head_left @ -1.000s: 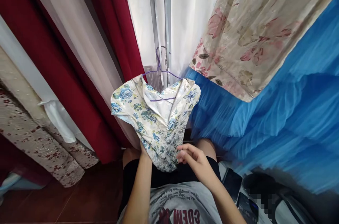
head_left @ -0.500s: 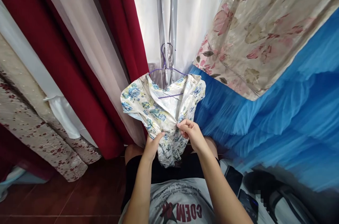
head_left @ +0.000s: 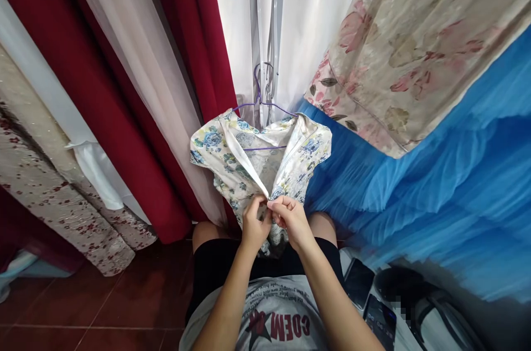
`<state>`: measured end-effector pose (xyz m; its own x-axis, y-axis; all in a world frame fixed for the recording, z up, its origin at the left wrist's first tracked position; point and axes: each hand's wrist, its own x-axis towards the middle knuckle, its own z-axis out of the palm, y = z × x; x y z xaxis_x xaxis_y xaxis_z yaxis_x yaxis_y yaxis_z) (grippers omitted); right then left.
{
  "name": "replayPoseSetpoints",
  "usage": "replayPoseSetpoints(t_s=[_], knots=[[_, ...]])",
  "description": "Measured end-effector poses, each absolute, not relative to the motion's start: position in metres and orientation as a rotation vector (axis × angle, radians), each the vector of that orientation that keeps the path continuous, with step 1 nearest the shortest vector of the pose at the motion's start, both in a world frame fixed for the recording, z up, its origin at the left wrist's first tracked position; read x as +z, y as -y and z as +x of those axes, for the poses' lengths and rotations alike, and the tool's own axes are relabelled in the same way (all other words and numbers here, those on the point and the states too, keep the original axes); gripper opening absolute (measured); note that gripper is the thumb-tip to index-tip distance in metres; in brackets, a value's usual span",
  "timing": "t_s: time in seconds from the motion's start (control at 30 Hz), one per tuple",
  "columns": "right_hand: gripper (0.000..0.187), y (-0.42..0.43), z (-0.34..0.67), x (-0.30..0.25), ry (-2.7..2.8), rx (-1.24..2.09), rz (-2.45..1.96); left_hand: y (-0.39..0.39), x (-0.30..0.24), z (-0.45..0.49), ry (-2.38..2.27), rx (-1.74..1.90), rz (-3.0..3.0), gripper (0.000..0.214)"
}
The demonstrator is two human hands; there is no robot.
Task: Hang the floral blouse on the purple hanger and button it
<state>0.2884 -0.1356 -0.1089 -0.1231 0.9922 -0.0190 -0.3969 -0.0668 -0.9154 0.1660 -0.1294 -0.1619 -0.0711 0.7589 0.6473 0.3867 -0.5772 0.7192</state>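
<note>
A white floral dress with blue roses hangs on a purple wire hanger in front of me, its neckline spread in a V. At the bottom of that V, my left hand pinches the left front edge of the cloth. Right beside it, my right hand closes thumb and finger on the other edge where the two fronts meet. The fingertips of both hands almost touch. Below them the lower part of the garment is bunched and partly hidden by my hands.
Dark red curtains and pale drapes hang at the left. On the right hang a beige floral cloth and blue ruffled fabric. Two phones lie by my right side, near a black-and-grey object. The floor is red tile.
My left hand has moved from the side of the garment in to its centre, next to my right hand. The neckline now lies wider and straighter.
</note>
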Motion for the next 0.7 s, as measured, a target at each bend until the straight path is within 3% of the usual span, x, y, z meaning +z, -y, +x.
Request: replayPoseSetpoints(t_s=[0.27, 0.5, 0.7], knots=[[0.037, 0.094, 0.29, -0.074, 0.738, 1.562, -0.806, 0.131, -0.158, 0.171, -1.32, 1.474, 1.952, 0.02], [0.017, 0.031, 0.271, 0.017, 0.562, 1.564, -0.769, 0.131, -0.168, 0.182, -1.406, 1.317, 1.965, 0.017], [0.016, 0.02, 0.27, 0.057, 0.561, 1.659, -0.691, 0.129, -0.188, 0.182, -1.43, 1.29, 1.911, 0.015]])
